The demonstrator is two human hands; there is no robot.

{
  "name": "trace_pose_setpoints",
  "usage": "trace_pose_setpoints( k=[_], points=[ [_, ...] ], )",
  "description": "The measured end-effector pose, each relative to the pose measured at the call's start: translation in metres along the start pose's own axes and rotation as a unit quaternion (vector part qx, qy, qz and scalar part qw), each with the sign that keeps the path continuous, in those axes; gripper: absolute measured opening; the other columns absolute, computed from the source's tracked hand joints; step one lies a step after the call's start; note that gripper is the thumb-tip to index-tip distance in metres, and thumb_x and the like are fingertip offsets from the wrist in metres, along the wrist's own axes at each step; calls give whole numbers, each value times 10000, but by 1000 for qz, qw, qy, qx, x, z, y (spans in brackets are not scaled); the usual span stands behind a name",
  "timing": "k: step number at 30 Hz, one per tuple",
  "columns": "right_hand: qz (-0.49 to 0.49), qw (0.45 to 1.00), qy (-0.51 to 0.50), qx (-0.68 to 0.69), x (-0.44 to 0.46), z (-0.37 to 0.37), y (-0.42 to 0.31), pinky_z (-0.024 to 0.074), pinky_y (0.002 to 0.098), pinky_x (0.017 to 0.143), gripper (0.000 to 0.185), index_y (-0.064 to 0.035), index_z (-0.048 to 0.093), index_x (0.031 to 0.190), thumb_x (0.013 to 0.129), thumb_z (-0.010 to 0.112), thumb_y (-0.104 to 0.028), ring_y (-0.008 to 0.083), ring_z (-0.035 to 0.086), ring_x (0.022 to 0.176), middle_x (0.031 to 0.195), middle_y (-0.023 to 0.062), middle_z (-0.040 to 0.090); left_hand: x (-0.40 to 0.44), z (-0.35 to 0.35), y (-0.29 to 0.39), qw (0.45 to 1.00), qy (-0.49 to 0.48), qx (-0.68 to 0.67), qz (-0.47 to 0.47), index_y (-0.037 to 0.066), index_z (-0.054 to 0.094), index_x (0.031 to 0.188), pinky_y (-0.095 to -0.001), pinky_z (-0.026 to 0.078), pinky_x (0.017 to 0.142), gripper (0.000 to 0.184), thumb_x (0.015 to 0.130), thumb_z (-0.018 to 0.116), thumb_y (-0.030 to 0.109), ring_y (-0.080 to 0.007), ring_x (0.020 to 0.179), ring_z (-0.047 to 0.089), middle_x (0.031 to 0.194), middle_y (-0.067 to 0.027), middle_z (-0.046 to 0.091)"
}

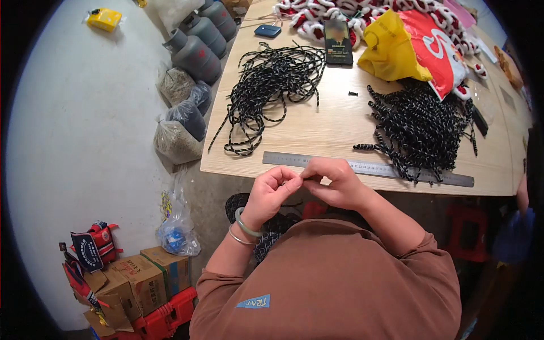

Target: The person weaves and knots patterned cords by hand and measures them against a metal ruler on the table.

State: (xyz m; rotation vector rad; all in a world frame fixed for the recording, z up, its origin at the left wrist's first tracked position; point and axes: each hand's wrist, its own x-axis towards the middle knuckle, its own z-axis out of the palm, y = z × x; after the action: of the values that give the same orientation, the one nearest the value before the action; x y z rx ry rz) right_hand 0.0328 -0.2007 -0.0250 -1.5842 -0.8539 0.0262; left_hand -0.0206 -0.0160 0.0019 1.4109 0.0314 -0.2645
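Note:
My left hand [276, 190] and my right hand [335, 182] meet fingertip to fingertip just off the table's front edge. Both are closed in a pinch; whatever lies between the fingers is too small and covered to make out. A steel ruler [371, 168] lies along the table edge just beyond them. To the left spreads a loose tangle of black cord with light flecks [272, 79]. On the right is a heap of black cords, tightly coiled or knotted [416, 127], partly over the ruler. A small black piece [352, 94] sits between the two piles.
A phone [338, 42], a dark blue flat case [267, 30], a yellow bag [391, 48], a red-and-white bag [436, 51] and red-and-white braided material [317, 20] are on the table [317, 127]. Grey gas cylinders [195, 54], filled sacks [177, 140] and cardboard boxes [139, 277] stand left.

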Motion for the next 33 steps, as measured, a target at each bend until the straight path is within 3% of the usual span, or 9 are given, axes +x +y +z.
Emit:
trace_pose_setpoints(
  k=[3, 8, 11, 12, 18, 24, 27, 30, 33],
  points=[
    [96, 990, -32, 102, 1, -9, -15, 484, 279, 552, 81, 1, 626, 799, 752, 689, -14, 129, 605, 630, 680, 46, 617, -2, -9, -2, 998, -51, 23, -11, 14, 667, 900, -163, 286, 523, 109, 931, 642, 116, 1, 605, 417, 735, 65, 586],
    [210, 925, -136, 286, -4, -27, -12, 446, 232, 470, 81, -26, 615, 767, 773, 695, -13, 85, 588, 566, 652, 21, 620, -18, -10, 21, 994, -83, 62, -22, 7, 682, 859, -177, 288, 508, 141, 928, 638, 122, -10, 576, 410, 677, 55, 561],
    [242, 900, -117, 343, -6, -20, -12, 432, 210, 441, 108, -42, 611, 803, 767, 708, -11, 70, 567, 525, 631, 5, 599, -16, -11, 19, 996, -67, 54, -33, 4, 682, 837, -179, 265, 492, 164, 923, 645, 139, -11, 551, 388, 639, 54, 537],
    [263, 892, -109, 351, -5, -19, -14, 433, 212, 479, 147, -40, 586, 833, 767, 713, -9, 53, 561, 584, 665, -7, 574, -13, -15, 18, 995, -73, 68, -17, 5, 658, 832, -181, 244, 479, 180, 935, 626, 149, -10, 533, 364, 649, 49, 533],
    [116, 978, -33, 169, 0, 2, -19, 415, 218, 551, 191, -29, 525, 825, 764, 705, -15, 70, 492, 651, 748, 7, 512, -8, -24, 9, 997, -49, 2, -55, 37, 581, 823, -194, 212, 465, 213, 968, 570, 193, -8, 514, 313, 645, 70, 469],
    [89, 989, -8, 121, 1, 8, -16, 403, 237, 532, 169, -16, 528, 782, 737, 690, 4, 75, 473, 624, 666, 8, 498, -7, -17, 10, 998, -45, -1, -36, 61, 551, 766, -204, 198, 470, 244, 966, 573, 201, -16, 517, 292, 616, 77, 425],
    [123, 976, -33, 175, 2, 6, -19, 394, 231, 532, 159, -14, 529, 742, 724, 684, 15, 65, 480, 631, 640, -3, 494, -8, -10, 11, 998, -57, 26, 1, 83, 511, 683, -218, 201, 473, 307, 962, 579, 194, -28, 518, 284, 590, 77, 401],
    [119, 960, -59, 245, 3, 7, -16, 377, 221, 538, 144, -19, 541, 729, 722, 679, 20, 50, 477, 634, 654, -20, 501, -10, -10, 9, 997, -73, 6, -17, 100, 474, 623, -229, 205, 476, 360, 954, 588, 181, -38, 518, 284, 573, 76, 388],
    [174, 921, -86, 338, -1, 5, -9, 363, 214, 549, 157, -32, 539, 713, 715, 681, 35, 38, 465, 633, 668, -41, 505, -15, -7, 12, 995, -73, -32, -67, 100, 466, 613, -232, 209, 478, 364, 947, 594, 167, -42, 520, 291, 574, 68, 392]
  ],
)
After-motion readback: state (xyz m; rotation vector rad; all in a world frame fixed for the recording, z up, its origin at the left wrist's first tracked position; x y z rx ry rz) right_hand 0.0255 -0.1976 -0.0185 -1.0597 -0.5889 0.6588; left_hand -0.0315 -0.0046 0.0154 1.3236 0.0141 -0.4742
